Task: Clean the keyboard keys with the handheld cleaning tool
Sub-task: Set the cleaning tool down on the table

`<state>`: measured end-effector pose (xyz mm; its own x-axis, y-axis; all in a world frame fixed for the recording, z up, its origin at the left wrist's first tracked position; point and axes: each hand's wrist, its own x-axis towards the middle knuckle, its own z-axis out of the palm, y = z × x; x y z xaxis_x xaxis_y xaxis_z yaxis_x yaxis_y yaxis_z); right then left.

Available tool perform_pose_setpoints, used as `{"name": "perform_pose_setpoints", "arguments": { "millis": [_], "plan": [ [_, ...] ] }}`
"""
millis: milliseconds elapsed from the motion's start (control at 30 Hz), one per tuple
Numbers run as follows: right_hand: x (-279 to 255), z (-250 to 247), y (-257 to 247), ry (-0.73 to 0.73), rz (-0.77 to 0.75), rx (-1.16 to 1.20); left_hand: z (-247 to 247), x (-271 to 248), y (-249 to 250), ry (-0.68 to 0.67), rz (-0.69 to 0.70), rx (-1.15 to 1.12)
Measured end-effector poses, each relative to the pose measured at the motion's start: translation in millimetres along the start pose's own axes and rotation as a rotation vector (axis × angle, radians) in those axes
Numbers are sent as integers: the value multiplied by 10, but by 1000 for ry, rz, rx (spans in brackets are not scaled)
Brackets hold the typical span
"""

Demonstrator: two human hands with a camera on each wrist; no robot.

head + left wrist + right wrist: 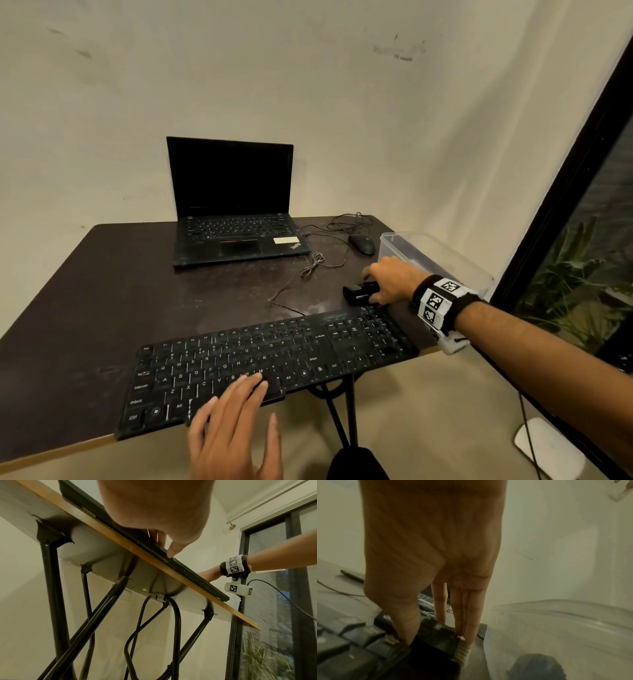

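A black full-size keyboard (267,356) lies along the table's front edge. My left hand (239,407) rests on its lower middle keys with straight fingers; in the left wrist view the thumb (171,551) touches the keyboard's front edge (188,574). Just beyond the keyboard's right end lies a small black cleaning tool (359,293). My right hand (387,279) pinches it. The right wrist view shows the thumb on one side and the fingers (467,615) on the other side of the tool (436,632), with its pale bristles (462,651) beside the keys (351,642).
An open black laptop (236,205) stands at the back of the dark table (102,291). A mouse (362,244) and loose cable (315,263) lie right of it. A clear plastic box (442,260) sits directly behind my right hand. A dark window frame (565,205) runs along the right.
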<state>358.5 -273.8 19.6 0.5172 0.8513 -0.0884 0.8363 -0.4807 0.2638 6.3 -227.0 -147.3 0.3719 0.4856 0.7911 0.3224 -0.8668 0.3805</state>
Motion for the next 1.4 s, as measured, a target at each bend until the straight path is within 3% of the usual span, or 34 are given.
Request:
{"name": "perform_pose_setpoints", "arguments": {
  "millis": [167,267,367,433,533,733,967,1067,1133,1200,1267,1400],
  "plan": [
    [-101,-80,202,11,0,191,-29,-2,28,-20,1,-3],
    [-272,-182,458,298,40,477,-47,-3,19,-36,11,-13],
    [-388,-154,801,523,288,582,-48,-27,23,-57,9,9],
    [-372,-14,1005,397,433,533,-56,-37,26,-65,12,19],
    [-302,228,1133,25,445,457,-64,-47,33,-62,11,32],
    [-142,236,1156,-140,358,493,-56,-49,39,-50,27,63],
    [35,323,1090,-49,345,384,-36,-42,36,-64,12,44],
    [-51,217,1080,122,433,489,-22,-34,32,-55,6,26],
    [-180,15,1038,327,455,612,-11,-32,28,-53,4,17],
    [-370,-238,873,564,382,666,-1,-33,20,-61,2,10],
    [-564,-444,546,703,231,731,1,-26,20,-71,-2,7],
    [-863,-562,-431,582,-74,874,-15,-10,31,-9,6,-29]
  ]
}}
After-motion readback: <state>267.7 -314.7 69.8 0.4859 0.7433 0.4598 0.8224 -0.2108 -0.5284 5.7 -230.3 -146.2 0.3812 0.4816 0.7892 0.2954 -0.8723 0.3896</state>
